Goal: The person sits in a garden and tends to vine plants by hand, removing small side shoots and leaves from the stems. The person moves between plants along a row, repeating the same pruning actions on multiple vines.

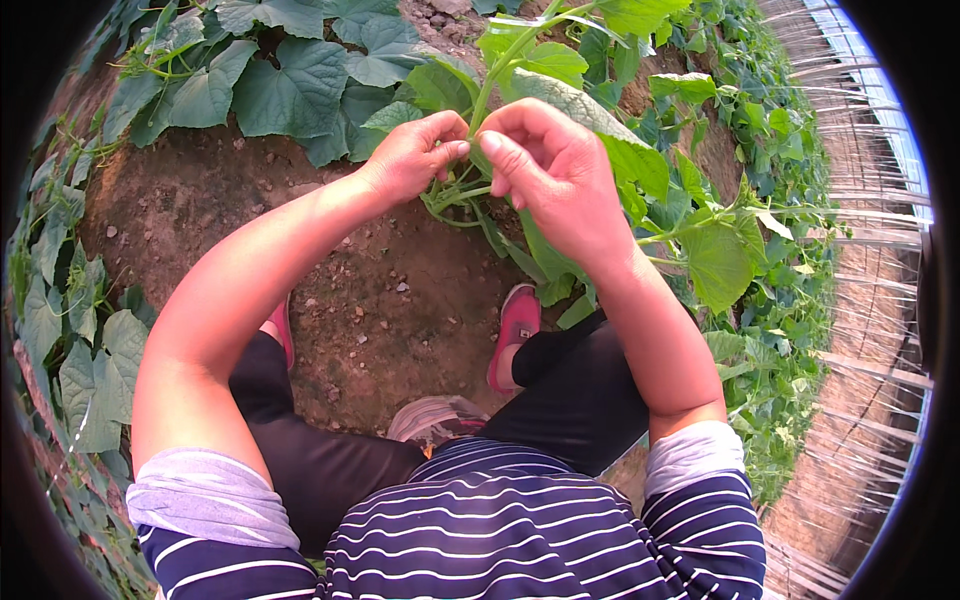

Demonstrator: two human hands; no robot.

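A green vine stem (491, 79) with broad leaves, apparently of a cucumber plant, rises between my two hands at the top centre. My left hand (420, 154) pinches thumb and forefinger together at the stem's left side. Close on the right, my right hand (551, 161) has its thumb against its curled fingers at the same spot. Whatever small part lies between the fingertips is hidden. A thin whitish strip (517, 22) crosses the stem higher up. Curved leaf stalks (454, 199) hang below my hands, and a large leaf (637, 161) is behind my right hand.
Dark green leaves (289, 86) spread at the upper left, and more vines (56, 300) line the left edge. Brown soil (352, 300) lies between my pink shoes (517, 322). Dense foliage (787, 405) and pale strips (870, 236) run along the right.
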